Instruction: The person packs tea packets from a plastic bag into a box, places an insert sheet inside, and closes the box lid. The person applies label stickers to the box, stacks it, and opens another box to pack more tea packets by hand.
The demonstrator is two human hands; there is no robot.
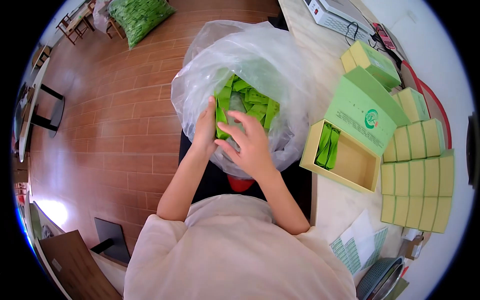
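A large clear plastic bag (200,65) stands open in front of me with many small green packets (257,97) inside. Over its near side, my left hand (204,129) is closed around a few long green packets (222,112), held upright; its fingers are partly hidden behind them. My right hand (250,142) is just to the right, fingers bent and apart, fingertips close to those packets. Whether they touch is hard to tell. On the table to the right, an open pale green box (355,167) has several green packets (327,146) standing at its left end.
Closed boxes (415,175) are stacked on the table's (332,200) right side, with another box (370,62) behind. Printed green-and-white sheets (357,250) and a grey basket (377,280) lie nearer me. A white machine (340,20) is at the back; a full green sack (137,20) sits on the floor.
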